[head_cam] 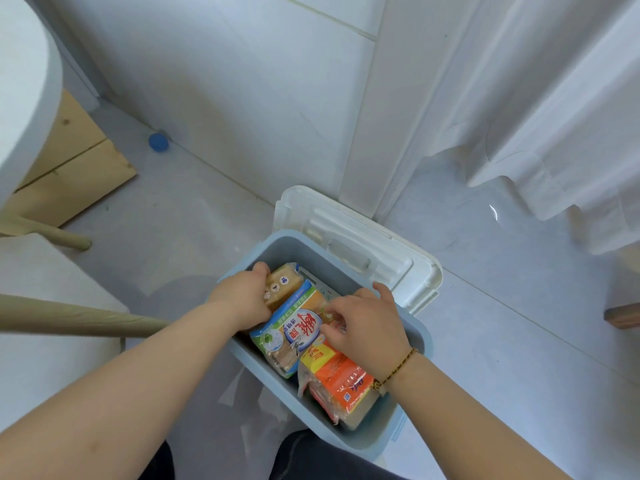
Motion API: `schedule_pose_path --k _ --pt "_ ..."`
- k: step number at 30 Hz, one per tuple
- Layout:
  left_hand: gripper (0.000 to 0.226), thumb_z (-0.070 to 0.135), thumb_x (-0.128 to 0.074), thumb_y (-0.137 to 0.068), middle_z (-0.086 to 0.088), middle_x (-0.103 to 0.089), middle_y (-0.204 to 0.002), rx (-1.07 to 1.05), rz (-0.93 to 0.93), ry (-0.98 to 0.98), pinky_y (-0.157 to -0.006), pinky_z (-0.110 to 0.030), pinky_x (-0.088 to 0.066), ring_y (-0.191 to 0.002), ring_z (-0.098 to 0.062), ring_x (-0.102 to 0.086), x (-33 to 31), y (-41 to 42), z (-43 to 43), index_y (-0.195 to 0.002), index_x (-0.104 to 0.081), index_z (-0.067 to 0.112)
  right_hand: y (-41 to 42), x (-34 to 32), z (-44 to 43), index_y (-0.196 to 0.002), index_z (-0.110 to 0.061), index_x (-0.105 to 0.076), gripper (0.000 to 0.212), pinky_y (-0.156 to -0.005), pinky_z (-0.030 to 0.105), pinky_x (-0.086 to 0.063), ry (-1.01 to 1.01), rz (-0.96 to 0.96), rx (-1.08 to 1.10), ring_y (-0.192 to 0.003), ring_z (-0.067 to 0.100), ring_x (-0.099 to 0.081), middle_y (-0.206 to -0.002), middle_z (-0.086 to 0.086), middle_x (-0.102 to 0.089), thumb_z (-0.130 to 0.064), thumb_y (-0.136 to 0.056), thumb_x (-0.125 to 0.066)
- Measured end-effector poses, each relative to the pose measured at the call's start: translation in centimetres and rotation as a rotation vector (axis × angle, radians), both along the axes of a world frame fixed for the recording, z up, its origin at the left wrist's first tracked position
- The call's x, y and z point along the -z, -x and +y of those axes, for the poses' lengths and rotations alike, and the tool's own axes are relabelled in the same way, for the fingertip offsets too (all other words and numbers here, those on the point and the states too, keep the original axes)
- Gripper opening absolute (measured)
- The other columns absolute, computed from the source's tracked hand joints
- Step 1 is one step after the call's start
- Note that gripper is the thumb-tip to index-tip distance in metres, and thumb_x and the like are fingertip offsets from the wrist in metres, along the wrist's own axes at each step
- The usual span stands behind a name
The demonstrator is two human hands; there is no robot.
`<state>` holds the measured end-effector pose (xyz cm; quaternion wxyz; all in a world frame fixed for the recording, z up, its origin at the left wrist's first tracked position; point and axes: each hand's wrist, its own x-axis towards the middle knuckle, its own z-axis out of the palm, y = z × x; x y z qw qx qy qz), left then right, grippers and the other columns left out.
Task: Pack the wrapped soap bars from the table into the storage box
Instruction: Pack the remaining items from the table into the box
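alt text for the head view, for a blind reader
Two bare hands pack wrapped soap into a blue storage box: the left hand grips a tan bar, the right hand pinches a blue-green pack. The white lid stands open behind.

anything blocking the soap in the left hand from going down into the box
Nothing visible: the white lid is open behind the storage box, and the left hand holds the tan soap bar inside it.

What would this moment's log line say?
left hand grips tan soap bar | right hand on blue-green soap pack | storage box open, lid behind
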<state>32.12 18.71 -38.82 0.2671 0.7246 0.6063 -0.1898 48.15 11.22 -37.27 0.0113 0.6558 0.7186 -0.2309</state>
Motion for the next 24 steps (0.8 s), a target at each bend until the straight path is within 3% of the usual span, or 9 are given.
schedule_pose_path --k 2,5,8,10,13,15,18,21,24 --pt "0.052 0.018 -0.058 -0.080 -0.011 -0.061 -0.116 -0.007 -0.003 -0.092 -0.073 -0.031 -0.044 -0.104 -0.031 -0.058 -1.3 -0.5 0.2 -0.126 -0.037 0.014 0.2 0.0 0.3 -0.125 -0.024 -0.050 0.039 -0.115 0.037 -0.017 -0.014 0.037 0.031 -0.117 0.016 -0.049 -0.124 -0.003 -0.057 -0.037 -0.088 -0.051" --pt "0.053 0.026 -0.058 -0.082 -0.009 -0.062 -0.118 0.025 -0.048 -0.257 -0.078 -0.033 -0.045 -0.107 -0.032 -0.058 -3.7 -1.3 0.9 -0.130 -0.038 0.020 0.4 0.5 0.5 -0.131 -0.012 -0.041 0.057 -0.102 0.029 -0.039 -0.119 0.259 0.202 -0.116 0.021 -0.048 -0.132 0.005 -0.041 -0.028 -0.082 -0.064" --pt "0.047 0.026 -0.060 -0.081 -0.007 -0.063 -0.116 0.175 -0.143 -0.326 -0.082 -0.034 -0.046 -0.106 -0.028 -0.058 -5.4 -1.8 1.5 -0.125 -0.045 0.025 -0.1 0.1 0.5 -0.142 -0.013 -0.029 0.074 -0.106 0.023 -0.032 -0.251 0.462 0.395 -0.131 0.022 -0.036 -0.145 0.009 -0.030 -0.021 -0.080 -0.069" --pt "0.041 0.023 -0.060 -0.081 -0.005 -0.063 -0.115 0.232 -0.256 -0.309 -0.082 -0.032 -0.044 -0.106 -0.025 -0.057 -6.1 -2.2 1.2 -0.121 -0.051 0.024 -0.5 -0.1 1.0 -0.145 -0.013 -0.024 0.080 -0.112 0.025 -0.019 -0.296 0.403 0.375 -0.141 0.023 -0.024 -0.153 0.010 -0.024 -0.023 -0.080 -0.069" --pt "0.035 0.014 -0.061 -0.082 -0.007 -0.065 -0.115 0.257 -0.461 -0.266 -0.087 -0.029 -0.041 -0.107 -0.025 -0.057 -6.4 -2.9 0.5 -0.117 -0.058 0.016 -0.7 -0.5 2.0 -0.134 -0.013 -0.047 0.066 -0.110 0.047 -0.032 -0.378 0.253 0.215 -0.131 0.033 -0.041 -0.138 0.011 -0.051 -0.031 -0.074 -0.069" --pt "0.035 0.011 -0.063 -0.081 -0.009 -0.065 -0.115 0.246 -0.536 -0.236 -0.089 -0.028 -0.040 -0.108 -0.025 -0.057 -5.8 -3.0 0.4 -0.116 -0.060 0.013 -0.8 -1.0 2.4 -0.120 -0.019 -0.060 0.048 -0.099 0.042 -0.033 -0.313 0.154 0.150 -0.118 0.029 -0.052 -0.116 0.004 -0.067 -0.037 -0.076 -0.067" --pt "0.046 0.009 -0.063 -0.082 -0.010 -0.059 -0.126 0.209 -0.516 -0.252 -0.097 -0.030 -0.037 -0.118 -0.027 -0.051 -4.3 -2.8 0.3 -0.126 -0.053 0.013 -0.6 -0.3 2.7 -0.104 -0.018 -0.063 0.034 -0.084 0.033 -0.023 -0.276 -0.039 0.129 -0.103 0.025 -0.054 -0.100 0.001 -0.068 -0.042 -0.079 -0.063" --pt "0.061 0.008 -0.065 -0.079 -0.008 -0.045 -0.138 -0.016 -0.510 -0.329 -0.105 -0.030 -0.032 -0.129 -0.024 -0.041 -2.8 -1.8 -0.6 -0.134 -0.040 0.012 1.0 0.7 2.6 -0.068 -0.014 -0.065 0.037 -0.065 0.030 -0.021 -0.352 -0.148 0.232 -0.064 0.026 -0.062 -0.066 0.003 -0.066 -0.039 -0.048 -0.084" --pt "0.060 0.007 -0.061 -0.083 -0.008 -0.040 -0.142 -0.183 -0.496 -0.331 -0.105 -0.031 -0.033 -0.131 -0.023 -0.039 -1.5 -1.2 -1.7 -0.137 -0.035 0.011 2.3 1.8 2.9 -0.077 -0.011 -0.068 0.043 -0.077 0.031 -0.032 -0.265 -0.213 0.278 -0.076 0.029 -0.063 -0.081 0.009 -0.065 -0.046 -0.055 -0.080"
